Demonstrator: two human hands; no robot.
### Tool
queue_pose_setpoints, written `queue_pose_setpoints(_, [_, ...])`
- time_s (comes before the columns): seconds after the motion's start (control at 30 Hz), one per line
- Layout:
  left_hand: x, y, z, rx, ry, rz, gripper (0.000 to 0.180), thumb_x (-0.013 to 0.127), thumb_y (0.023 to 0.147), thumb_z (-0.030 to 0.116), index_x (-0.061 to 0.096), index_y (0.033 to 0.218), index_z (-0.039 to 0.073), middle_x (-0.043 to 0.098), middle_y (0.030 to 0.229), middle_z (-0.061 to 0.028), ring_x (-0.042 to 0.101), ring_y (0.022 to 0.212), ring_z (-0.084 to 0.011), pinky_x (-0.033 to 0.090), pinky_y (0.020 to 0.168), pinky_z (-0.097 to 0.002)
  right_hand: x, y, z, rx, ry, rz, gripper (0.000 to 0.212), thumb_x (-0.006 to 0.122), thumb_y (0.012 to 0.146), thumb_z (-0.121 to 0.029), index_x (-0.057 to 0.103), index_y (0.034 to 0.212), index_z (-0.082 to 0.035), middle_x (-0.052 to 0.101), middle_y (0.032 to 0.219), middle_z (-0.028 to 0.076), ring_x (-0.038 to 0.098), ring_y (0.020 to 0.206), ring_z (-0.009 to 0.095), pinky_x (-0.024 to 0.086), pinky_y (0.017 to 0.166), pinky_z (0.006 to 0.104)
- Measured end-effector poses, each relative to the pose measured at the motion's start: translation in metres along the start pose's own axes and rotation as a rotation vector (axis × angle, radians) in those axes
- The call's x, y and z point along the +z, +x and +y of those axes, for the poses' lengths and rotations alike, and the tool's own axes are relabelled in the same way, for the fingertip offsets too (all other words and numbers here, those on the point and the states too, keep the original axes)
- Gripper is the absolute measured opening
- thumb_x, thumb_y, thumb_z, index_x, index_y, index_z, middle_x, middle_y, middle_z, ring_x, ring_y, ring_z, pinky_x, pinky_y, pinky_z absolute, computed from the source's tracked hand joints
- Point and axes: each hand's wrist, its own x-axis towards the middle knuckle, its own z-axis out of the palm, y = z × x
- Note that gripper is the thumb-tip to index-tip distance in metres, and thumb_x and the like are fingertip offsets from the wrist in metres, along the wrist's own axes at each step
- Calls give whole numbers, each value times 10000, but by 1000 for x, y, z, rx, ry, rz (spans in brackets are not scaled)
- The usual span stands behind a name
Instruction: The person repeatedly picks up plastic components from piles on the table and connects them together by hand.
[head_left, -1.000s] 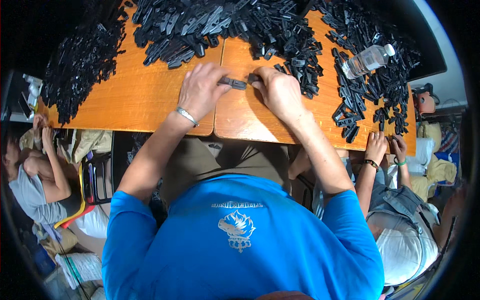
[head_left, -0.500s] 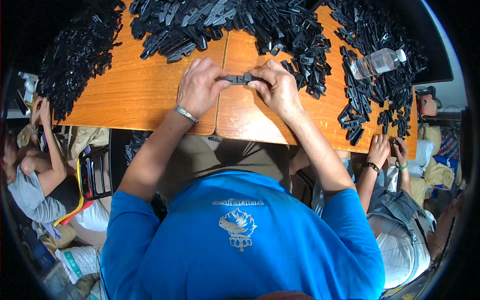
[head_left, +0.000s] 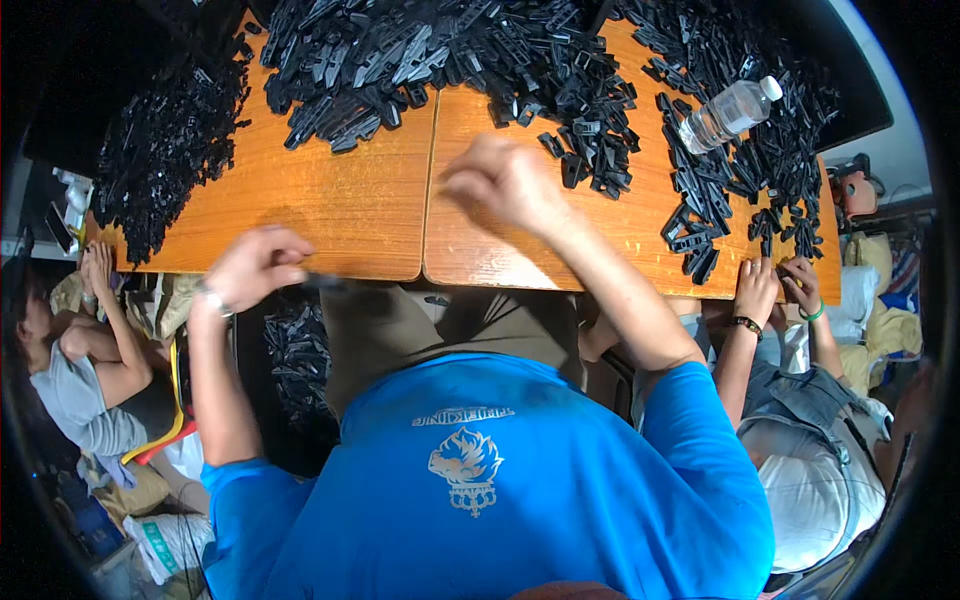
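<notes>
My left hand (head_left: 258, 268) is at the table's front edge on the left, thumb and forefinger apart. A small black plastic part (head_left: 326, 282), blurred, is just off the thumb tip, over the edge. Below lies a heap of similar black parts (head_left: 297, 365), beside my left knee. My right hand (head_left: 505, 180) hovers over the middle of the wooden table (head_left: 340, 210), its curled fingers smeared by motion; whether it holds anything cannot be made out. Nearest to it is the big pile of black plastic parts (head_left: 400, 60) at the back.
A heap of smaller black parts (head_left: 170, 150) covers the far left. On the right, more black parts (head_left: 700, 190) lie under a clear plastic bottle (head_left: 728, 115). One co-worker's hands (head_left: 760, 288) rest at the right edge; another person (head_left: 90, 350) sits at the left.
Both hands held a black part between them over the table. They have separated: the left swung left and down to the table edge with the part, the right stayed near the middle, slightly leftward.
</notes>
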Motion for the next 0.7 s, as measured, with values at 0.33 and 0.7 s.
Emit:
queue_pose_setpoints(0.33, [23, 177, 100, 439, 233, 679, 336, 733, 911, 55, 729, 1247, 71, 701, 1177, -121, 695, 1126, -330, 570, 968, -426, -15, 30, 29, 375, -642, 88, 264, 818, 911, -255, 735, 1046, -45, 716, 1144, 247, 774, 877, 405, 641, 772, 485])
queue_pose_setpoints(0.7, [43, 298, 135, 599, 526, 780, 109, 770, 853, 115, 744, 958, 124, 673, 1042, -46, 648, 1083, -280, 561, 867, -450, -20, -12, -10, 327, -596, 66, 317, 856, 874, -269, 693, 982, -20, 716, 943, 190, 760, 794, 388, 621, 701, 467])
